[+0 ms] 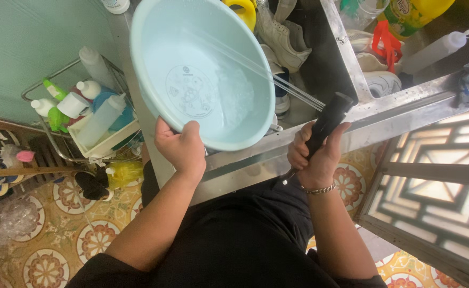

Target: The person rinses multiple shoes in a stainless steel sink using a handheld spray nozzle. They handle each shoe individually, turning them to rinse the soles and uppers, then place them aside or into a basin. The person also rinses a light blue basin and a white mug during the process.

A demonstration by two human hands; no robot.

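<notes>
- Head view: left hand [181, 149] grips the rim of a pale blue basin [202, 69], tilted over the steel sink [352, 58].
- Right hand [314, 157] is clenched around a black spray nozzle [328, 122], thin water jets hitting the basin's inside.
- White sneakers [282, 34] lie in the sink behind the basin.

I see both forearms bare and reaching up and forward from the lower edge of the view, dark sleeves at the elbows. My left hand [181, 148] sits higher and more central, wrist nearly straight, thumb on the near side and fingers curled away out of sight in a pinching grip. My right hand [315, 156] is off to the right, apart from the left, closed into a full fist, knuckles facing left, with a metal chain bracelet around the wrist just below it.
</notes>
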